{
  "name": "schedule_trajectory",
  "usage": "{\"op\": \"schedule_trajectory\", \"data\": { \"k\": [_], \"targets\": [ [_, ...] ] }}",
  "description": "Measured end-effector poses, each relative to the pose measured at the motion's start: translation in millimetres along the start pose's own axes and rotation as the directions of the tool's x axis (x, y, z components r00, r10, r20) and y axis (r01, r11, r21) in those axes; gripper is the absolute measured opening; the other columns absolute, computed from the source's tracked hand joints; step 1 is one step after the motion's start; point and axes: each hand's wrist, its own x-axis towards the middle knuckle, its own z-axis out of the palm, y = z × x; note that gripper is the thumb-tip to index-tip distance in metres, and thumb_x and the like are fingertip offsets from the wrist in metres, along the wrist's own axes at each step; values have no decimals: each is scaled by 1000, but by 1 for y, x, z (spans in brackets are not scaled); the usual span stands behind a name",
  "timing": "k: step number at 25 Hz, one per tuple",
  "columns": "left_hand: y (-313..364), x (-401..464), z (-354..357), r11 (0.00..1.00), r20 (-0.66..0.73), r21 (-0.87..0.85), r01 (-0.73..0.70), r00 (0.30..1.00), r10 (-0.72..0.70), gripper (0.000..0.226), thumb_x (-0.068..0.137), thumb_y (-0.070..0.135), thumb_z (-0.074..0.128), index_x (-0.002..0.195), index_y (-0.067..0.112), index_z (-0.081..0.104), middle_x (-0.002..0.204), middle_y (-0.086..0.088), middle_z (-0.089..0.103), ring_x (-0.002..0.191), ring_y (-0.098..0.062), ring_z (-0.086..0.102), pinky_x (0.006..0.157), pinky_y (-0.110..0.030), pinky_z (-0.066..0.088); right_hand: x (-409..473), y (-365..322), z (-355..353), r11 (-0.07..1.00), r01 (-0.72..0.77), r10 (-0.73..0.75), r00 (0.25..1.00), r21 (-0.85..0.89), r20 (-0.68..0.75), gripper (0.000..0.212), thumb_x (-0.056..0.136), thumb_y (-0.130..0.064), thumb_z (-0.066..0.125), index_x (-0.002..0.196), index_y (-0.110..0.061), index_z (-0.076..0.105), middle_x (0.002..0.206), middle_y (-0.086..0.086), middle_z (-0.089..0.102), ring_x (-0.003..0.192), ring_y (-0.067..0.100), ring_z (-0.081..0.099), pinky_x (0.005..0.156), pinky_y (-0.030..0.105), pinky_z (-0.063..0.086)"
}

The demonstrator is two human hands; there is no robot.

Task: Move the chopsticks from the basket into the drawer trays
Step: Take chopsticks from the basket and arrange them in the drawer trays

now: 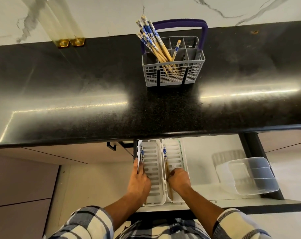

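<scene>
Your left hand (139, 181) grips chopsticks (142, 155) in the left tray (153, 171); your right hand (178, 178) pinches a pair in the right tray (176, 156). More stand in the basket (172, 73) near the bench's (77, 100) far edge.

single head-worn wide-angle view, looking forward and steeply down from above the black countertop (94, 104), edges bowed by the lens. far from the grey basket (172, 73) at 12 o'clock by the marble wall, much nearer the open drawer (206, 169) at 6 o'clock, with the left hand (139, 181) and right hand (179, 180) reaching in from the bottom edge over two white trays (153, 163). no second view to share the scene with.
</scene>
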Motion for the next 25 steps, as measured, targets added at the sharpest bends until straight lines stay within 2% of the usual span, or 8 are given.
{"op": "schedule_trajectory", "data": {
  "k": [3, 5, 9, 13, 18, 21, 25],
  "targets": [
    [6, 4, 0, 1000, 58, -3, 25, 998, -25, 67, 90, 30, 62, 146, 3, 38, 159, -27, 17, 146, -50, -9, 91, -70, -33, 0, -1, 3, 996, 22, -24, 999, -81, -22, 15, 83, 0, 57, 84, -9, 68, 80, 5, 67, 69, 18, 61, 61, 25, 54],
    [7, 7, 2, 1000, 61, -15, 18, 998, -17, 67, 89, 30, 63, 146, 4, 39, 159, -26, 17, 146, -49, -10, 90, -69, -33, 0, -1, 5, 994, 24, -28, 999, -103, -33, 16, 85, 0, 57, 91, -7, 70, 87, 7, 71, 72, 19, 61, 62, 25, 53],
    [1, 12, 4, 999, 62, -33, -2, 998, 4, 53, 87, 26, 64, 136, 6, 53, 155, -24, 32, 147, -48, -6, 91, -69, -35, 3, 0, 6, 996, 40, -46, 997, -79, -67, 18, 89, -1, 54, 96, -8, 69, 92, 8, 71, 80, 22, 66, 70, 30, 58],
    [-6, 20, 2, 1000, 35, -20, -2, 999, 3, 53, 88, 26, 63, 137, 7, 52, 153, -22, 37, 149, -45, -3, 95, -68, -34, 8, 0, 5, 997, 53, -58, 995, -58, -87, 19, 90, -1, 52, 98, -8, 69, 94, 9, 70, 76, 20, 62, 73, 31, 59],
    [-11, 26, -6, 999, 42, -30, 22, 999, -20, 33, 90, 21, 60, 120, 8, 63, 138, -18, 57, 149, -46, -2, 96, -69, -32, 13, -2, 1, 995, 83, -87, 993, -50, -80, 18, 91, -3, 57, 102, -7, 70, 97, 9, 72, 82, 22, 67, 75, 29, 60],
    [-12, 27, -7, 1000, 47, -8, 29, 998, -29, 36, 90, 21, 60, 124, 7, 62, 145, -19, 49, 148, -47, -4, 102, -71, -26, 16, -3, 0, 994, 90, -95, 993, -65, -76, 17, 92, -4, 57, 103, -7, 70, 97, 9, 71, 78, 20, 63, 75, 27, 58],
    [-12, 26, -8, 1000, 37, 2, 28, 999, -28, 44, 91, 23, 59, 132, 6, 56, 149, -20, 44, 147, -48, -7, 101, -72, -25, 18, -1, 0, 990, 106, -113, 992, -98, -60, 18, 92, -2, 57, 104, -7, 70, 98, 9, 71, 77, 18, 60, 77, 28, 59]
  ]
}}
